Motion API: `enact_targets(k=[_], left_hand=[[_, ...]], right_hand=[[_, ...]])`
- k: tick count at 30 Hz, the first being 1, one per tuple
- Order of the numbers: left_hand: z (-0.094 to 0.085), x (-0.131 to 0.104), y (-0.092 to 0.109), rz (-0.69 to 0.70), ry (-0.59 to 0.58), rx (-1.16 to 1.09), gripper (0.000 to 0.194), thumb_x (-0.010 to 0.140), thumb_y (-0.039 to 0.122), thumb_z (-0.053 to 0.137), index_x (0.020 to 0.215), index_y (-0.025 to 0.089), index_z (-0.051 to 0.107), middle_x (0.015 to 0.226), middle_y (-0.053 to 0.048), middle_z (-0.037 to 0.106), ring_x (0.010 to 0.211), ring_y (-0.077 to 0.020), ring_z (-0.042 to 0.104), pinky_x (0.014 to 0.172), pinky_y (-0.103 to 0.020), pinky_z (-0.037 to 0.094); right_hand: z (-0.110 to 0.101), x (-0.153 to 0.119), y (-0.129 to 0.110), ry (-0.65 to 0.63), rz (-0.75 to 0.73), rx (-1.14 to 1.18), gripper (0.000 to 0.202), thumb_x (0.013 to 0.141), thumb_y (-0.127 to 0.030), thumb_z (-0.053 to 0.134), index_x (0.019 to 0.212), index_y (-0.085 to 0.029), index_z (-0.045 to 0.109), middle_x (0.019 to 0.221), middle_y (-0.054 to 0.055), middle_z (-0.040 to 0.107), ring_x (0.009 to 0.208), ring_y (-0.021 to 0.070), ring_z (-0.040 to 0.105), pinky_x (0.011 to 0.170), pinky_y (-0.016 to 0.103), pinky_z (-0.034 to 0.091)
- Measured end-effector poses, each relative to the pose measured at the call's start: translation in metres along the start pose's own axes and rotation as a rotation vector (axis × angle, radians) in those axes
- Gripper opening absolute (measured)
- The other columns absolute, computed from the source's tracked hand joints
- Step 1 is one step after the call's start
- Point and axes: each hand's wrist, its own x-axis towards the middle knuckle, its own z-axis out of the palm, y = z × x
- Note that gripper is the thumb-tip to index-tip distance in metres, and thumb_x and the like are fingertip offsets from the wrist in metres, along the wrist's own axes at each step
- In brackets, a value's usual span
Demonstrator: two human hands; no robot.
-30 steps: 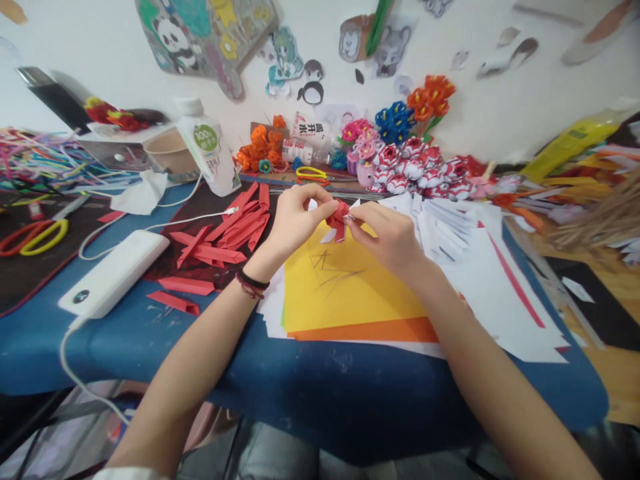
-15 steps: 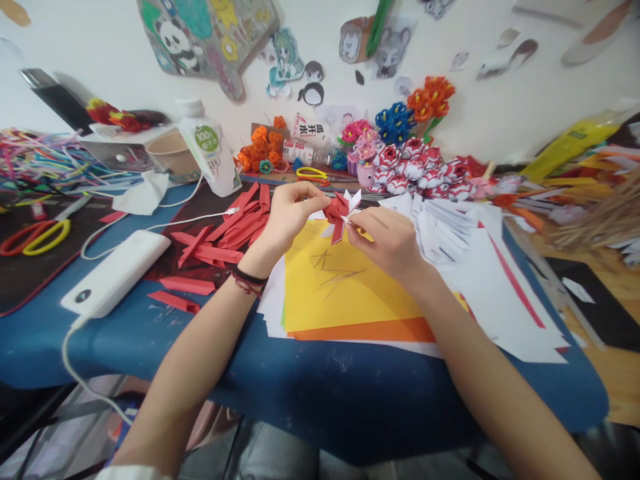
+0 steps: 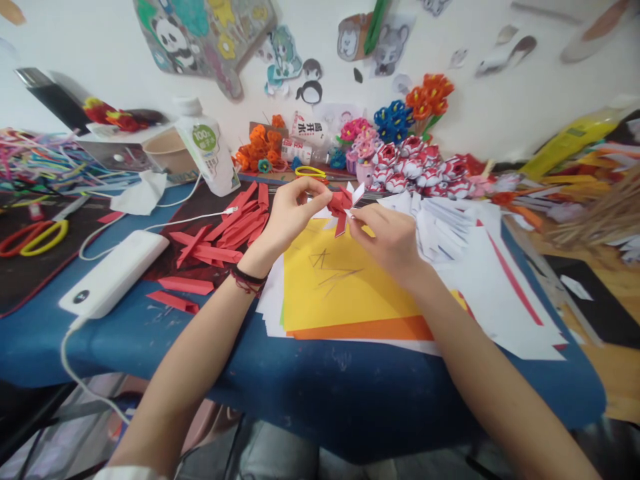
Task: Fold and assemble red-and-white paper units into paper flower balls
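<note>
A red and white folded paper flower [image 3: 342, 202] is held up above the yellow paper sheet [image 3: 345, 280]. My left hand [image 3: 299, 203] is closed on its left side, with thumb and fingers pinching the red part. On the other side my right hand [image 3: 386, 235] pinches a white tip of the same flower between thumb and forefinger. Left of the hands lies a pile of folded red paper strips [image 3: 220, 233]. Folded white paper strips [image 3: 443, 230] are heaped to the right. My fingers hide part of the flower.
A white power bank [image 3: 115, 275] with a cable and scissors [image 3: 43, 239] lie at the left. A white bottle [image 3: 207, 150] stands behind them. Finished red-and-white paper flowers [image 3: 420, 167] sit along the wall. White paper sheets [image 3: 505, 293] reach the table's right side.
Both hands stay at the paper flower. The flower has turned slightly between the fingers, and its lower red strip points a little differently. Nothing has been let go.
</note>
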Motion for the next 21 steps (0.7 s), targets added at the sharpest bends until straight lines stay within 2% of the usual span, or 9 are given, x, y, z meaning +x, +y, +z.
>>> enact_targets(k=[3, 5, 8, 10, 12, 14, 18, 21], left_hand=[[0.002, -0.001, -0.001, 0.028, 0.03, 0.065, 0.015, 0.088, 0.034, 0.072, 0.092, 0.02, 0.068, 0.095, -0.003, 0.074, 0.073, -0.0111, 0.059, 0.066, -0.025, 0.043], [0.005, -0.004, 0.002, 0.033, 0.03, 0.203, 0.025, 0.091, 0.043, 0.069, 0.087, 0.019, 0.067, 0.087, -0.002, 0.073, 0.068, -0.011, 0.057, 0.063, -0.025, 0.04], [0.011, -0.013, 0.01, 0.029, -0.126, 0.407, 0.046, 0.097, 0.055, 0.057, 0.07, 0.018, 0.066, 0.069, -0.002, 0.069, 0.061, -0.0122, 0.056, 0.061, -0.027, 0.037], [0.016, -0.019, 0.014, 0.064, -0.19, 0.452, 0.04, 0.097, 0.052, 0.058, 0.077, 0.019, 0.071, 0.076, -0.003, 0.074, 0.064, -0.0132, 0.061, 0.062, -0.026, 0.037], [0.02, -0.024, 0.015, 0.116, -0.163, 0.57, 0.028, 0.097, 0.043, 0.059, 0.086, 0.02, 0.073, 0.077, -0.003, 0.075, 0.063, -0.0142, 0.062, 0.061, -0.026, 0.034], [0.021, -0.026, 0.016, 0.146, -0.13, 0.701, 0.024, 0.098, 0.036, 0.057, 0.088, 0.021, 0.072, 0.075, -0.004, 0.074, 0.062, -0.0163, 0.062, 0.059, -0.028, 0.031], [0.015, -0.023, 0.014, 0.179, -0.077, 0.821, 0.022, 0.098, 0.03, 0.056, 0.088, 0.02, 0.072, 0.078, -0.007, 0.075, 0.066, -0.0199, 0.064, 0.061, -0.03, 0.031], [0.007, -0.02, 0.013, 0.229, -0.064, 0.839, 0.02, 0.097, 0.029, 0.057, 0.091, 0.021, 0.074, 0.079, -0.005, 0.075, 0.068, -0.0193, 0.065, 0.061, -0.03, 0.029]], right_hand=[[0.003, -0.001, 0.003, 0.086, 0.165, 0.07, 0.016, 0.1, -0.022, 0.055, 0.089, -0.02, 0.068, 0.079, 0.002, 0.078, 0.067, 0.0144, 0.073, 0.062, 0.026, 0.052], [0.002, 0.0, 0.003, 0.121, 0.271, 0.125, 0.016, 0.098, -0.023, 0.057, 0.085, -0.021, 0.067, 0.078, 0.003, 0.078, 0.068, 0.0164, 0.075, 0.063, 0.028, 0.055], [0.0, 0.003, -0.001, 0.106, 0.419, 0.225, 0.012, 0.094, -0.024, 0.061, 0.083, -0.023, 0.066, 0.082, 0.003, 0.079, 0.073, 0.02, 0.078, 0.067, 0.031, 0.06], [0.0, 0.004, -0.004, 0.084, 0.493, 0.296, 0.01, 0.091, -0.025, 0.063, 0.082, -0.024, 0.065, 0.082, 0.003, 0.079, 0.076, 0.021, 0.078, 0.069, 0.033, 0.062], [0.001, 0.004, -0.006, 0.065, 0.546, 0.369, 0.009, 0.09, -0.026, 0.064, 0.081, -0.023, 0.065, 0.081, 0.002, 0.078, 0.076, 0.0205, 0.078, 0.071, 0.033, 0.064], [0.003, 0.004, -0.005, 0.054, 0.584, 0.432, 0.008, 0.088, -0.025, 0.065, 0.08, -0.023, 0.065, 0.08, 0.001, 0.077, 0.075, 0.0192, 0.077, 0.073, 0.033, 0.064], [0.004, 0.003, 0.004, 0.017, 0.654, 0.515, 0.01, 0.086, -0.026, 0.068, 0.078, -0.022, 0.066, 0.077, 0.0, 0.075, 0.073, 0.0177, 0.074, 0.074, 0.033, 0.062], [0.001, 0.002, 0.016, -0.021, 0.642, 0.501, 0.012, 0.084, -0.026, 0.072, 0.074, -0.021, 0.068, 0.073, 0.0, 0.072, 0.067, 0.0169, 0.07, 0.07, 0.032, 0.059]])
